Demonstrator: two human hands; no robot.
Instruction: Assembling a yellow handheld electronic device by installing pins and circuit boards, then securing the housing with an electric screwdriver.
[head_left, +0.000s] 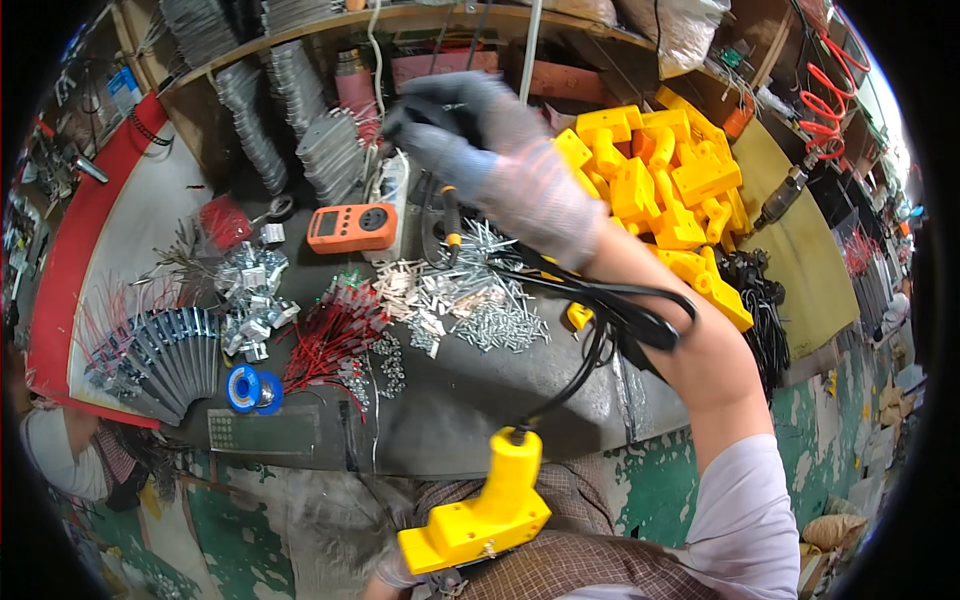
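At the lower edge my left hand, gloved and partly hidden, is closed on the end of a yellow corded hand tool, held over my lap with its handle upward. A black cord leaves that handle and lies in bundled loops beneath my right forearm. My right hand, in a striped glove with blue-grey fingers, reaches far over the table and is smeared by motion. Its thumb and fingers come together around something dark that I cannot make out. Just below them is a white power strip, beside an orange meter.
Yellow tool housings are heaped at the back right, beside black cords. Loose screws, red-wired parts, a blue solder spool and fanned metal strips cover the table. Metal plates stand stacked behind.
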